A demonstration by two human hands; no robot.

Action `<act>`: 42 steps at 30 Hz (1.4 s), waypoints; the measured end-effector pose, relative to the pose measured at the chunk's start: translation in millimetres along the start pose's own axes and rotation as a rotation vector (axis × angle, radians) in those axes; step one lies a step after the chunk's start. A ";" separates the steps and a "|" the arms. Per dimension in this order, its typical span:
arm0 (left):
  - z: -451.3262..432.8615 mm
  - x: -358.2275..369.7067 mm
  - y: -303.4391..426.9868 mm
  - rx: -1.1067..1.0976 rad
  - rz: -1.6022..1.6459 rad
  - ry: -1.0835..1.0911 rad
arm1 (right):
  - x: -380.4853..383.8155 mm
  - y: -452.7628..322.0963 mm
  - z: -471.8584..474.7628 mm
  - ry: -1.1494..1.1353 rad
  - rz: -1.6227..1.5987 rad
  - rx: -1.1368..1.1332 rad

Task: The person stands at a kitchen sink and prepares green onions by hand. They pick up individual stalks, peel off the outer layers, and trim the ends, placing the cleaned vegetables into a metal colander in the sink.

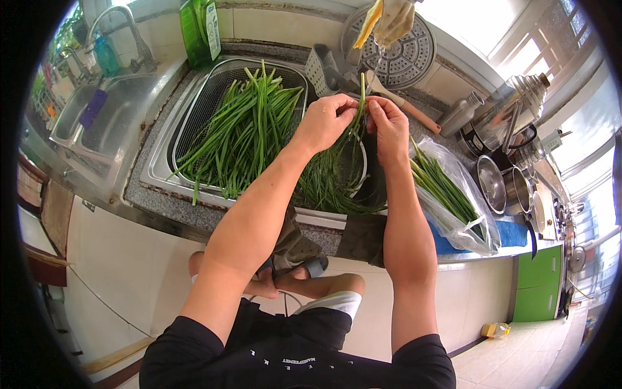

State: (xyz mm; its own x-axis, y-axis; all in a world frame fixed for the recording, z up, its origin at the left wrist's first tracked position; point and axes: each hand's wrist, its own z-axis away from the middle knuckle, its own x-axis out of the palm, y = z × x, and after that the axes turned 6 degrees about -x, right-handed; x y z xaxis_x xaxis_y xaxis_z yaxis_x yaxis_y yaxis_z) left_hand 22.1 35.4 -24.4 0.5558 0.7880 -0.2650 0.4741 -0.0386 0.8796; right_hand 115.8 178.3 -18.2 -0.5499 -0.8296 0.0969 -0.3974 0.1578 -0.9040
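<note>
Over the right sink basin, my left hand (328, 121) grips a wet bunch of long green stalks, likely chives (357, 127), with the pale ends up and the leaves trailing down into the basin. The fingertips of my right hand (388, 127) pinch the same bunch from the other side. A thin stream of water (379, 61) falls just above my hands from a cloth-wrapped tap (394, 22). To the left, a metal mesh basket (194, 109) in the sink holds a big heap of loose chives (248, 131). Part of the bunch is hidden by my fingers.
Right of my arm, a clear plastic bag (449, 194) holds more stalks. Beyond stand metal pots (491, 182) and a steel bottle (461, 113). A wooden-handled spoon (406, 104), a steamer plate (403, 53) and a green bottle (200, 34) line the back.
</note>
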 end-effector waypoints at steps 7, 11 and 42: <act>1.3 0.7 0.8 0.011 -0.009 -0.010 | -4.4 -0.5 0.0 -0.043 0.083 0.029; 1.5 1.3 2.4 0.016 -0.017 -0.036 | -7.0 -2.5 1.6 -0.051 0.071 0.032; 0.4 7.7 -4.2 -0.173 0.195 -0.269 | 11.5 -13.1 5.3 0.011 0.578 -0.352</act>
State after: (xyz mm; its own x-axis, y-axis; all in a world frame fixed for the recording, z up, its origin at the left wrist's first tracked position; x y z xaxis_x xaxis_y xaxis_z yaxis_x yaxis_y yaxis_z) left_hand 24.7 41.5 -30.3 0.7949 0.5854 -0.1596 0.2318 -0.0500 0.9715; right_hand 118.6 163.9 -7.4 -0.7524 -0.5547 -0.3553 -0.2520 0.7407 -0.6228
